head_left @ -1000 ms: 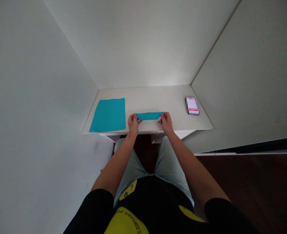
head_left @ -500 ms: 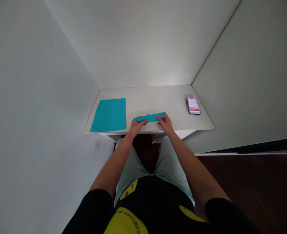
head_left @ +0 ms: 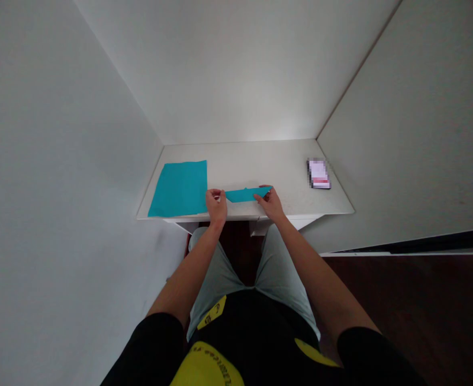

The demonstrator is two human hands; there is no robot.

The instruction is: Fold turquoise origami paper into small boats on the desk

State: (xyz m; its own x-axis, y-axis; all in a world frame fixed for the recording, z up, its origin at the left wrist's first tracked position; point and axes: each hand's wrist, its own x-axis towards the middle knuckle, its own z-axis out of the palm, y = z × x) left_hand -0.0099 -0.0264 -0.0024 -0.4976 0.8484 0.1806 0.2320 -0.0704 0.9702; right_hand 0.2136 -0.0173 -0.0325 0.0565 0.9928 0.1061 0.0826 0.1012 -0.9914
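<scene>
A narrow folded piece of turquoise paper stretches between my two hands over the front part of the white table. My left hand pinches its left end, thumb and fingers drawn together. At the other end, my right hand grips the paper, with the thumb on the near face and fingers behind. The strip has slanted ends and a small bump on its upper edge. Left of my left hand, a larger turquoise sheet lies flat, its right edge close to my fingers.
A phone with its screen blurred out lies at the right end of the white table. White walls enclose the table at the back, left and right. My legs are below the front edge.
My left hand has shifted left and turned, going from lying along the strip's lower edge to pinching its left end. My right thumb has slid slightly left along the paper.
</scene>
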